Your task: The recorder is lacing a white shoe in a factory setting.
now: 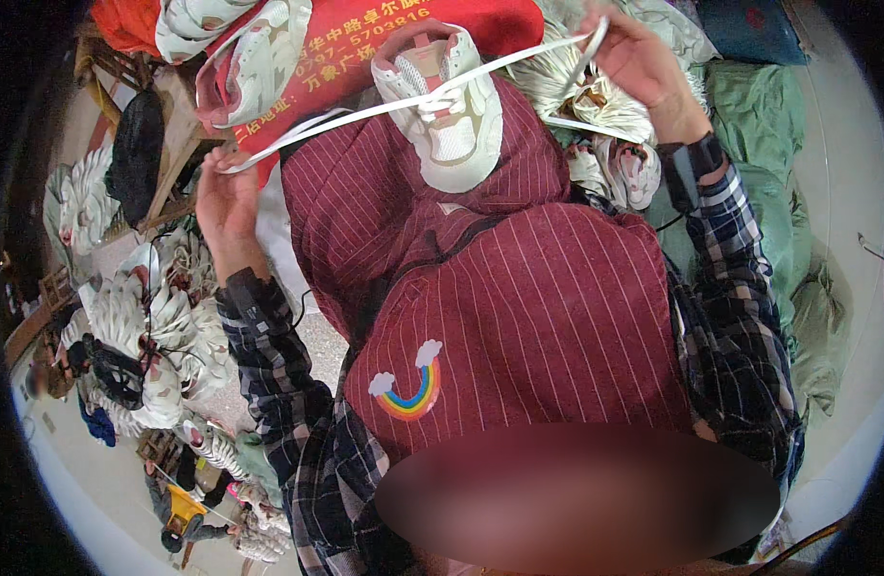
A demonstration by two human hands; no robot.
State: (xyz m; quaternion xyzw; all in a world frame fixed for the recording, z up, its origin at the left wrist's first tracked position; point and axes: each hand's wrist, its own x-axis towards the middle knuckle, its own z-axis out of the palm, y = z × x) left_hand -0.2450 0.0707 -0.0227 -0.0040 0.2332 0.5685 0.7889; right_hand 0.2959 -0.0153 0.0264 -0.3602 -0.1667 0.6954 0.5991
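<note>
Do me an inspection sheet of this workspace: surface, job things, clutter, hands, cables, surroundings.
Surface: striped maroon apron across the lap; red cloth with yellow lettering beyond.
Job's things: one white shoe, toe toward the wearer; white lace stretched across it.
Clutter: more shoes near the right forearm; white piles at left, contents partly unclear.
Hands: left hand and right hand each pinch the lace, held wide apart.
Cables: thin dark cord near the right cuff.
Surroundings: green sacks at right; another person at lower left.
</note>
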